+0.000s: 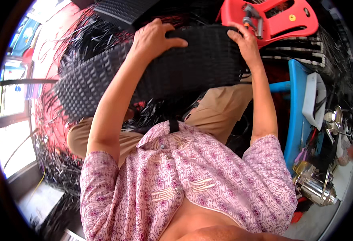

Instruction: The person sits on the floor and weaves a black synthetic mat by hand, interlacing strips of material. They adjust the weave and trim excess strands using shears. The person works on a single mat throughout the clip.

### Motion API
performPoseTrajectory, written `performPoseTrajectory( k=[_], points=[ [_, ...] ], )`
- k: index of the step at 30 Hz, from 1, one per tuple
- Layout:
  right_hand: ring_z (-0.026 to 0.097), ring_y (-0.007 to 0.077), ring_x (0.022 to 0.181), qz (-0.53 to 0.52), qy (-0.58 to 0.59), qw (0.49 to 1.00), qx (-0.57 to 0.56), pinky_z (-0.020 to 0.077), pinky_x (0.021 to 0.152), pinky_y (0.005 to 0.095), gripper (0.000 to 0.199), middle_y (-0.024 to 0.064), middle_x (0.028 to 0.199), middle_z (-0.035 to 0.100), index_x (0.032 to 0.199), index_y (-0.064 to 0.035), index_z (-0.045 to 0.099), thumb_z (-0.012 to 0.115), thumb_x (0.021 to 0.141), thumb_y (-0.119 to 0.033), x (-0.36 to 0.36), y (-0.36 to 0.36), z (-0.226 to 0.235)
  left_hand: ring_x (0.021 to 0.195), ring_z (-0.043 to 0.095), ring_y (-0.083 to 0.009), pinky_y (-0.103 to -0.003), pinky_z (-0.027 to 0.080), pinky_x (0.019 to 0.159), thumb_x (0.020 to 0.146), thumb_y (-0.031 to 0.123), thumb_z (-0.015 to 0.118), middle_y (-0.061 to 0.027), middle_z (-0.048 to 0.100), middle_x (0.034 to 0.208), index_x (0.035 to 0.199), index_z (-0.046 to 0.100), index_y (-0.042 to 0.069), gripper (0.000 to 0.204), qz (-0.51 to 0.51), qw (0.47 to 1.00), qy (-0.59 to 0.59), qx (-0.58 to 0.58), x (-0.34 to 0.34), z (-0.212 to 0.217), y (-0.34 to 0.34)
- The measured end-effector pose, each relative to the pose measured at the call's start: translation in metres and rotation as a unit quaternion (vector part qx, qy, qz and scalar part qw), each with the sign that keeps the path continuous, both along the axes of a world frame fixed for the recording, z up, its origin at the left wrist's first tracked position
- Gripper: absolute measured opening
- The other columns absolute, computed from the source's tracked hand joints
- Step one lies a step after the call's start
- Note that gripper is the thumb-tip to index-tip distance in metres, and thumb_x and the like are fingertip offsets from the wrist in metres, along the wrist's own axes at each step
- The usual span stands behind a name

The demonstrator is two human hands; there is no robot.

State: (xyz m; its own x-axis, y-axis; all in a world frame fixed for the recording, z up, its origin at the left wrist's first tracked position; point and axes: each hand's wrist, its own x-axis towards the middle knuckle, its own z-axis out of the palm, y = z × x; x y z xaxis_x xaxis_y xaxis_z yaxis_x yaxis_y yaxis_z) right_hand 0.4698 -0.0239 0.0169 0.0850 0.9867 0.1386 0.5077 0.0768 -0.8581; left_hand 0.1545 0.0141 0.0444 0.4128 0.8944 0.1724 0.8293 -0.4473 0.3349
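Note:
A long black woven piece (192, 60), made of flat plastic-like strips, lies across my knees from left to right. My left hand (154, 40) holds its far edge near the middle, thumb spread over the upper face and fingers partly hidden beyond the edge. Near the right end, my right hand (244, 42) grips the far corner, with the thumb on top and the other fingers curled behind. The weave looks coarse and knobby at the left end and smoother at the right.
Loose black strips (60, 168) cover the red floor on the left. A red plastic chair (270, 32) with a drill-like tool (250, 20) stands at the far right. Nearer right are a blue stool (295, 116), a white tray (315, 100) and a shiny metal vessel (315, 184).

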Motion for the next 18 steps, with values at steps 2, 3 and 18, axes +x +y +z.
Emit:
performPoseTrajectory(
  k=[2, 3, 18],
  points=[
    [0.063, 0.0216, 0.112, 0.015, 0.024, 1.000, 0.010, 0.0444, 0.103, 0.0340, 0.040, 0.0110, 0.112, 0.071, 0.124, -0.0090, 0.070, 0.073, 0.091, -0.031, 0.028, -0.017, -0.023, 0.110, 0.063, -0.0303, -0.044, 0.051, 0.091, 0.072, 0.066, 0.077, -0.0111, 0.064, 0.107, 0.117, 0.074, 0.011, 0.071, -0.021, 0.999, 0.012, -0.038, 0.022, -0.004, -0.018],
    [0.062, 0.0242, 0.117, 0.013, -0.018, 1.000, 0.015, 0.0434, 0.105, 0.0361, 0.040, 0.0122, 0.118, 0.070, 0.126, -0.0121, 0.069, 0.071, 0.092, -0.034, 0.031, -0.026, -0.032, 0.110, 0.064, -0.0298, -0.043, 0.051, 0.090, 0.073, 0.066, 0.077, -0.0105, 0.063, 0.106, 0.117, 0.074, 0.011, 0.070, -0.022, 0.999, 0.015, -0.027, 0.028, -0.013, -0.022],
    [0.062, 0.0239, 0.118, 0.085, -0.250, 0.962, 0.077, 0.0456, 0.107, 0.0370, 0.051, 0.0054, 0.120, 0.067, 0.125, -0.0102, 0.068, 0.083, 0.077, -0.022, 0.027, -0.010, 0.004, 0.116, 0.059, -0.0297, -0.041, 0.047, 0.100, 0.088, 0.038, 0.073, -0.0116, 0.066, 0.113, 0.124, 0.069, 0.007, 0.047, -0.193, 0.976, -0.095, -0.032, 0.079, -0.043, 0.025]
  ],
)
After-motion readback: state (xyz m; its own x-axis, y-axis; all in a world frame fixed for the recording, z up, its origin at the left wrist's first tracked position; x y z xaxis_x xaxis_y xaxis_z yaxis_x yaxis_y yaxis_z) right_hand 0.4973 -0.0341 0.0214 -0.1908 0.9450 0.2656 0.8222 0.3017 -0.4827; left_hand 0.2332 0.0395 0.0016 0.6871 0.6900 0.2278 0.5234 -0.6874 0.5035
